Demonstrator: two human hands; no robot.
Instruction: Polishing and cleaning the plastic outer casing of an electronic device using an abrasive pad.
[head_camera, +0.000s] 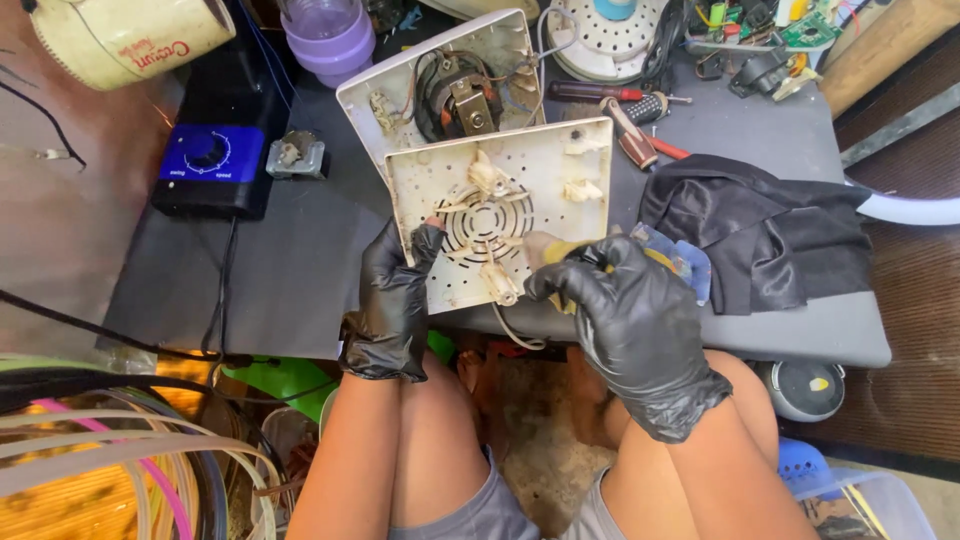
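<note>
Left hand (392, 300): black-gloved, fingers clamped on the left edge of the white plastic cover (500, 210), thumb on its inner face, holding it tilted up from the surface (300, 260).
Right hand (625, 310): black-gloved, closed around a yellow-handled brush (548, 250) whose head rests against the cover's inner side, just right of the round vent grille (487, 222).
Cover: stands at the near edge of the surface, in front of the open housing with the motor (455, 95).
Doing it well: I judge short strokes along the ribs work best, with the left grip kept firm so the panel does not flex.
Care: the loose white wire (512, 332) hanging below the cover could snag.
Nearby: black cloth (760, 235) to the right, screwdrivers (625, 110) behind.
</note>
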